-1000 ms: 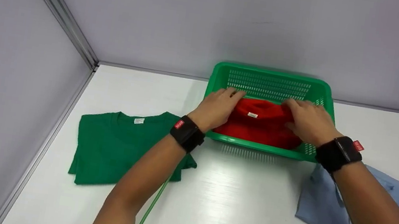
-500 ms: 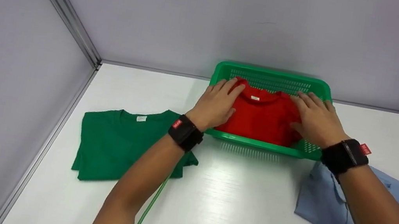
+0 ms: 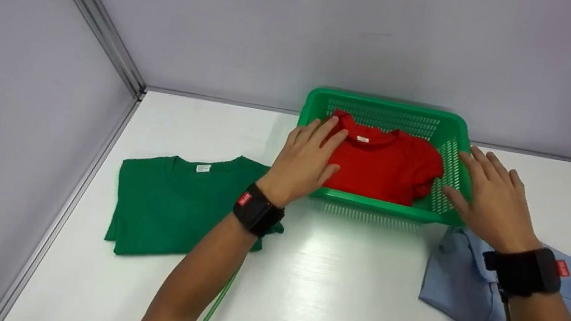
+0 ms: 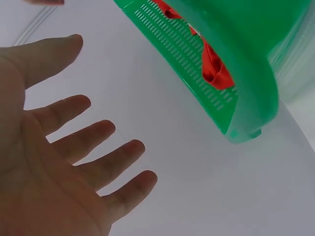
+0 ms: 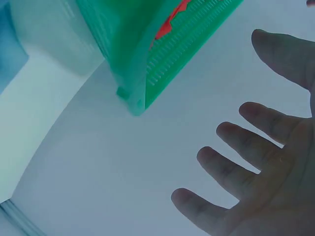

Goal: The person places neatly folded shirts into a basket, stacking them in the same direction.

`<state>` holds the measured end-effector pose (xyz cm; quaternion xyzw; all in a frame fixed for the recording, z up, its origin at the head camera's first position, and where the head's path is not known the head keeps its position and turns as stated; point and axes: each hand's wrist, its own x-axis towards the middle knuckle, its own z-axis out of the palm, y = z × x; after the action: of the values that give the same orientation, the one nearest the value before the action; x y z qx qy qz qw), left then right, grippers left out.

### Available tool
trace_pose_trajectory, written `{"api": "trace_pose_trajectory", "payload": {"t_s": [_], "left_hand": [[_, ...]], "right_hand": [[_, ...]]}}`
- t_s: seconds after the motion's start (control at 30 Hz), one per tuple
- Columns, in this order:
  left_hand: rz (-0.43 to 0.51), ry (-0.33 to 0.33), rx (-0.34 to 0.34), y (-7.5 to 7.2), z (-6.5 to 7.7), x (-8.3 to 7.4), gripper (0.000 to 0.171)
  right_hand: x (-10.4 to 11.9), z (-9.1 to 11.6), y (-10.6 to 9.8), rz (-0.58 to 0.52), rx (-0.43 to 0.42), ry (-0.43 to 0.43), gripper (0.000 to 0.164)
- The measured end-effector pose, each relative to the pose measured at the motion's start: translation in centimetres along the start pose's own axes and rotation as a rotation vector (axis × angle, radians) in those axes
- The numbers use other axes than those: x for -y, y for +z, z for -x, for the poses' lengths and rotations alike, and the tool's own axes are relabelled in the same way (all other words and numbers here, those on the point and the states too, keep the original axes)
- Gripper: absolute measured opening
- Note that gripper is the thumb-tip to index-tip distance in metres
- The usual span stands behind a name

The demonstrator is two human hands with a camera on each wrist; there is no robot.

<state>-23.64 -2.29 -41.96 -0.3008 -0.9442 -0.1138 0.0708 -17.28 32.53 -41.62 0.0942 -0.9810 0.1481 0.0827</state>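
A red shirt (image 3: 375, 165) with a white neck label lies in a green plastic basket (image 3: 378, 204) near the back wall. My left hand (image 3: 302, 157) hovers over the basket's left end, fingers spread, and holds nothing; the wrist view shows its palm and fingers (image 4: 106, 164) apart from the basket. At the basket's right side is my right hand (image 3: 497, 201), also spread with nothing in it. In the right wrist view its fingers (image 5: 231, 169) are straight and clear of the basket wall.
On the table's left lies a folded green T-shirt (image 3: 182, 207), partly behind my left forearm. A folded light blue button shirt (image 3: 461, 289) is at the right, under my right forearm in the view. Grey panels (image 3: 260, 26) enclose the table (image 3: 315, 301).
Both hands have let go of the red shirt, which now lies flatter with its collar toward the back. My right hand has moved right, out of the basket; the left has shifted slightly.
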Motion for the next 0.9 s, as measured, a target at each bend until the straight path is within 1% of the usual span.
{"api": "trace_pose_trajectory", "payload": {"t_s": [0.17, 0.33, 0.47, 0.57, 0.67, 0.77, 0.83, 0.9], "left_hand": [[0.015, 0.008, -0.05, 0.4, 1.8, -0.9, 0.068], [0.043, 0.02, -0.101, 0.9, 4.4, -2.0, 0.066], [0.113, 0.016, -0.136, 1.3, 6.7, -3.1, 0.065], [0.169, 0.008, -0.148, 1.7, 8.3, -3.8, 0.065], [0.207, -0.008, -0.159, 2.0, 9.8, -4.4, 0.065], [0.217, -0.014, -0.172, 2.3, 10.9, -4.9, 0.064], [0.209, -0.006, -0.174, 2.4, 11.4, -5.2, 0.064], [0.202, 0.012, -0.169, 2.6, 11.6, -5.7, 0.063]], "right_hand": [[-0.3, 3.3, 0.0, -0.061, -0.067, 0.049, 0.073], [0.3, 6.2, 1.0, -0.106, -0.108, 0.061, 0.073], [0.9, 8.6, 2.2, -0.142, -0.138, 0.069, 0.073], [0.8, 10.3, 2.9, -0.167, -0.154, 0.102, 0.073], [-0.4, 11.8, 3.3, -0.172, -0.144, 0.164, 0.073], [-2.6, 13.1, 3.5, -0.16, -0.102, 0.249, 0.073], [-4.3, 13.9, 3.7, -0.141, -0.07, 0.304, 0.074], [-6.0, 14.8, 3.9, -0.123, -0.024, 0.357, 0.076]]}}
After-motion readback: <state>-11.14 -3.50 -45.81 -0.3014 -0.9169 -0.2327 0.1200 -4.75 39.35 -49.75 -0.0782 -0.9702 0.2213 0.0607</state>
